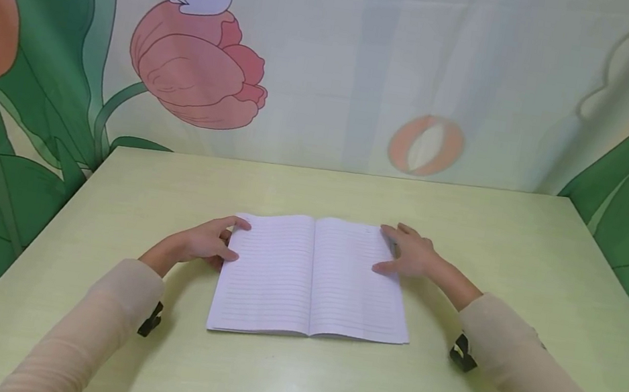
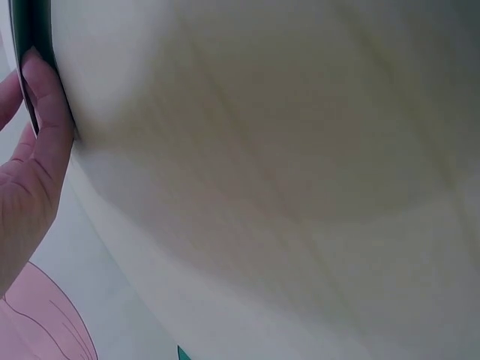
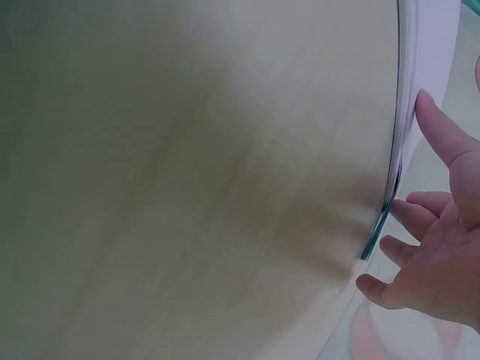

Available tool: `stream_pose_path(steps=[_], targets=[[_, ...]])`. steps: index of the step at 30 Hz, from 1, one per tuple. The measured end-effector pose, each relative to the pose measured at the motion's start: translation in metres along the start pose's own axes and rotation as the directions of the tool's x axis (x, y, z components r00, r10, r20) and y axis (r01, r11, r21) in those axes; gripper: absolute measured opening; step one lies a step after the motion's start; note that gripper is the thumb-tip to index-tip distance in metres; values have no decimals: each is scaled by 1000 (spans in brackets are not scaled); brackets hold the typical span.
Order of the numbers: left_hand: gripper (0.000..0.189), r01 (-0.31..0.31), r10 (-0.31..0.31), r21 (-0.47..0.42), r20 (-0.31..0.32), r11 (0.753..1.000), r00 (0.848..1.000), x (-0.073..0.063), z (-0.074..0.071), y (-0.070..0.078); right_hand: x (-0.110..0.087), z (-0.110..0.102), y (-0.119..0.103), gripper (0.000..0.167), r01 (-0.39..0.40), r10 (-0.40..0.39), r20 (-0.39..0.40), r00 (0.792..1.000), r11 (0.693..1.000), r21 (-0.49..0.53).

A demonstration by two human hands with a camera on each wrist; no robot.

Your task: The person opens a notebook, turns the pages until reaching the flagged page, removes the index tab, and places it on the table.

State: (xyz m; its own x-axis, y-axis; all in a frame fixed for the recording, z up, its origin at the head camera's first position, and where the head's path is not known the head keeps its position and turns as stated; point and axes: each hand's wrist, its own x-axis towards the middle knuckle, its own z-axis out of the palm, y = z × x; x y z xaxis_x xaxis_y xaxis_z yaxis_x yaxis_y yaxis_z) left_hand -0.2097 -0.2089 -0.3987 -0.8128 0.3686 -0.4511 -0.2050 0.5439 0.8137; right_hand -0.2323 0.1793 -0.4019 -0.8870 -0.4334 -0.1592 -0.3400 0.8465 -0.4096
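Note:
An open notebook (image 1: 268, 277) with ruled white pages lies flat on the table, its fold running down the middle. At its left edge the left hand (image 1: 210, 239) has the thumb and index finger over the page, other fingers lower beside the edge. In the left wrist view, fingers of the left hand (image 2: 37, 142) curl about the dark-lined notebook edge. Near the upper right corner, the right hand (image 1: 411, 254) rests with thumb and fingers spread. The right wrist view shows the right hand (image 3: 442, 225) with its thumb touching the page side, other fingers loosely extended by the edge.
The pale yellow-green table (image 1: 286, 388) reaches back to a curtain (image 1: 332, 77) printed with flowers and leaves. Both forearms wear beige sleeves (image 1: 88, 325), and a black strap piece (image 1: 462, 353) shows beneath the right one.

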Motion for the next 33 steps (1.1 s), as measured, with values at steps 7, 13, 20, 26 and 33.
stream_pose_path(steps=[7,13,20,26,33], targets=[[58,-3,3,-3,1,1000,1000,1,0,1,-1,0,0,82,14,-13,21,1000,998,-55],[58,4,-4,-5,-3,1000,1000,0,0,1,1,3,1,81,13,-12,26,1000,998,-65],[58,5,-5,0,-5,1000,1000,2,0,-1,-2,5,-3,77,61,-61,15,998,998,-21],[59,0,0,-5,-1,1000,1000,2,0,-1,-2,4,-8,82,74,-73,43,996,997,-21],[58,3,-3,-11,-7,1000,1000,0,1,0,-2,3,-9,87,21,-15,82,996,996,-81]])
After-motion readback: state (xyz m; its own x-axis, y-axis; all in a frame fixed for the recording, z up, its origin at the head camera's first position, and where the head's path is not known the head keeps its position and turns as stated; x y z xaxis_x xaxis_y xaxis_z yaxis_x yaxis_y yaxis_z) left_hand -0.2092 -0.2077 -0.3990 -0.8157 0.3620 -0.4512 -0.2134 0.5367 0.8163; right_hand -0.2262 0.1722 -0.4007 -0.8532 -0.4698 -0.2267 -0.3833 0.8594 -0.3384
